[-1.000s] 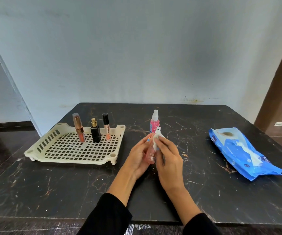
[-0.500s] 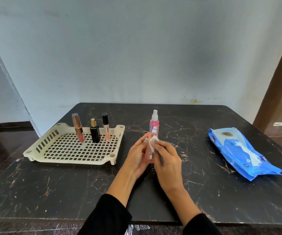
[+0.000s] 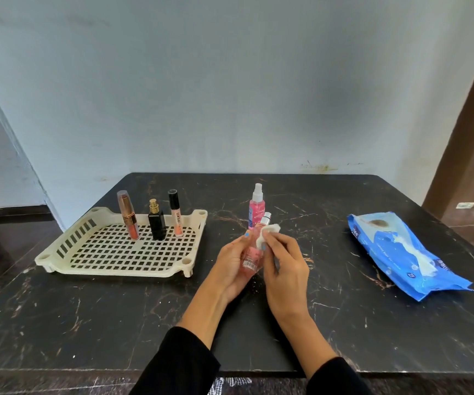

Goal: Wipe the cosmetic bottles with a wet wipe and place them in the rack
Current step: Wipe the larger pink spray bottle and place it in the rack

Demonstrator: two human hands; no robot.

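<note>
The small pink bottle (image 3: 252, 255) is held above the tabletop (image 3: 329, 323), tilted with its cap away from the person, so a wet, slick surface could let it slip from the left hand (image 3: 231, 263) and drop onto the hard stone. A careless sweep of the right hand (image 3: 285, 262) could also knock over the taller pink spray bottle (image 3: 256, 208) standing just behind.

The left fingers (image 3: 246, 236) are curled round the bottle's body, gripping it from the side. The right hand's fingers are closed on a folded white wipe (image 3: 268, 231), pinching it and pressing it against the bottle near its neck.

The cream rack (image 3: 59, 256) sits to the left, with three cosmetics already upright at its far edge. A blue wipes pack (image 3: 395, 252) lies well apart on the right.
</note>
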